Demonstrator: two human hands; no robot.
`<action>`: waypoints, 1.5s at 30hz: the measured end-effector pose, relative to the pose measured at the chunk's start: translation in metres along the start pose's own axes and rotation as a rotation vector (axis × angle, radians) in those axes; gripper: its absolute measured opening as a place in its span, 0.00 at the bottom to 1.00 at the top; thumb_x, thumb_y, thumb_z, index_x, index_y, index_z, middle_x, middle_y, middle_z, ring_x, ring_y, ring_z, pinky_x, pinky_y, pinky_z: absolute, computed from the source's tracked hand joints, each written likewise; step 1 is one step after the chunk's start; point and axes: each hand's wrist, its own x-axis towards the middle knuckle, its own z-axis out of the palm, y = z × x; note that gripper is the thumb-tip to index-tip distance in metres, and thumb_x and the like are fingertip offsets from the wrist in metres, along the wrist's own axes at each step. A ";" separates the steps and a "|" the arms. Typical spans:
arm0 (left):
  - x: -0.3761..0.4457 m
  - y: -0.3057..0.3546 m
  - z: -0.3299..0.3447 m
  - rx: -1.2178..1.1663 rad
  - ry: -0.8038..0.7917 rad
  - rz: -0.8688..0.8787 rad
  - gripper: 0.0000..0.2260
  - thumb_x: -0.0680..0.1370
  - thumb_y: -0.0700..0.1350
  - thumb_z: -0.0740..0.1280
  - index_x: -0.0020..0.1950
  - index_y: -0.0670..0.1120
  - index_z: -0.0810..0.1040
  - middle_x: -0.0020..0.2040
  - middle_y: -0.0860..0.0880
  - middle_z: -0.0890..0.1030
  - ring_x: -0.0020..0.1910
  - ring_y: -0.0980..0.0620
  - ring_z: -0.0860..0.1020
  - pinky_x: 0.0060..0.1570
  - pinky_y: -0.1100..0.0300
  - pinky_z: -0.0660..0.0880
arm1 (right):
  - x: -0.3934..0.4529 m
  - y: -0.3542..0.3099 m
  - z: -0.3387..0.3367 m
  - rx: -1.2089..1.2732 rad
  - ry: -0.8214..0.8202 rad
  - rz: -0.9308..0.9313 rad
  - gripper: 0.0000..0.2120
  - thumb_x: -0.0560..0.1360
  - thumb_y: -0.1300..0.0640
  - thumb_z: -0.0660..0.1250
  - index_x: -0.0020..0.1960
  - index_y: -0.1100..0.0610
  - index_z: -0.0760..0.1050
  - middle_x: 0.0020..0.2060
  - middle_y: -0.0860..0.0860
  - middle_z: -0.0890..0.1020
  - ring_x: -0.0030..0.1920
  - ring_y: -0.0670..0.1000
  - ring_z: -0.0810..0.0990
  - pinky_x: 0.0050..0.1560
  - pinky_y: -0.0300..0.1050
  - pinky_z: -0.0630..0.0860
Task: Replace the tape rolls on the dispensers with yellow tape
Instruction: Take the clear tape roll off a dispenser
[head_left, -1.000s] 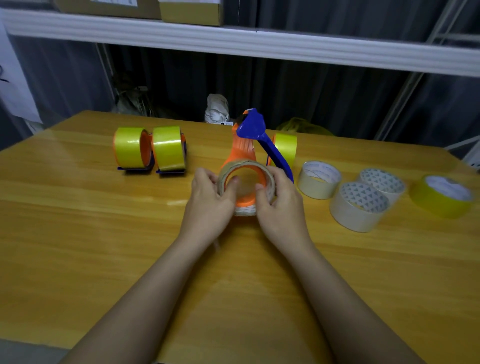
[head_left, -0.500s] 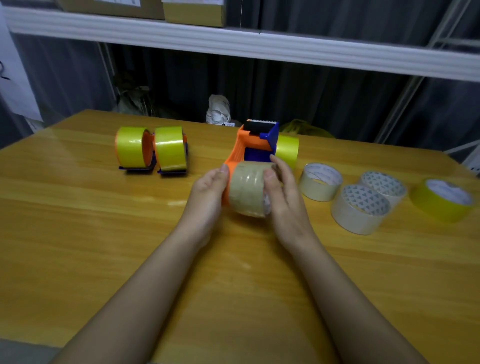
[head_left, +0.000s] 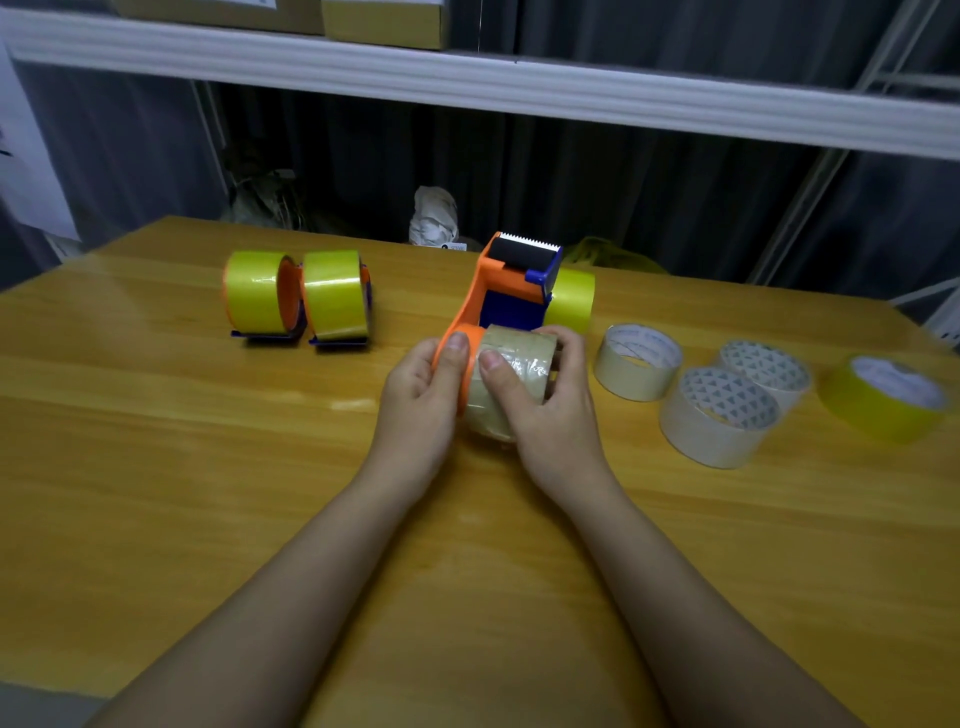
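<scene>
An orange and blue tape dispenser (head_left: 498, 283) sits mid-table, its cutter end pointing away from me. A clear brownish tape roll (head_left: 519, 358) is on its wheel. My left hand (head_left: 421, 395) grips the orange wheel side, thumb on the rim. My right hand (head_left: 545, 410) wraps round the clear roll, thumb on top. A yellow roll (head_left: 571, 299) stands just behind the dispenser. Two dispensers carrying yellow tape (head_left: 254, 299) (head_left: 335, 296) stand at the left. One more yellow roll (head_left: 885, 397) lies flat at the far right.
Three whitish tape rolls (head_left: 636, 361) (head_left: 719, 415) (head_left: 766, 371) lie flat on the wooden table (head_left: 156, 467) to the right of my hands. A white shelf (head_left: 467, 85) with cardboard boxes runs overhead at the back. Dark curtains hang behind the table.
The dispenser was turned from facing me with its roll opening to pointing away, cutter at the far end. My right hand shifted from the roll's edge to wrapping round the clear roll.
</scene>
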 end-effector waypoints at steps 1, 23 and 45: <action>0.000 0.000 -0.001 0.003 0.008 -0.005 0.10 0.81 0.44 0.59 0.46 0.45 0.78 0.40 0.48 0.82 0.38 0.56 0.81 0.38 0.64 0.77 | 0.000 0.000 0.001 0.005 0.003 -0.002 0.27 0.64 0.33 0.69 0.57 0.42 0.65 0.56 0.54 0.76 0.53 0.54 0.79 0.48 0.53 0.80; 0.000 -0.012 -0.012 0.592 -0.083 0.658 0.08 0.81 0.50 0.55 0.42 0.52 0.66 0.33 0.58 0.68 0.32 0.62 0.68 0.33 0.71 0.63 | 0.007 -0.005 -0.005 0.624 -0.233 0.488 0.39 0.63 0.27 0.64 0.68 0.46 0.68 0.61 0.53 0.79 0.56 0.55 0.82 0.48 0.58 0.81; 0.021 0.006 -0.013 -0.255 0.053 -0.314 0.13 0.79 0.49 0.63 0.50 0.40 0.80 0.40 0.43 0.85 0.38 0.48 0.83 0.40 0.56 0.81 | 0.005 0.002 -0.013 -0.389 -0.087 -0.508 0.33 0.68 0.37 0.67 0.69 0.44 0.60 0.64 0.45 0.61 0.65 0.44 0.65 0.60 0.31 0.67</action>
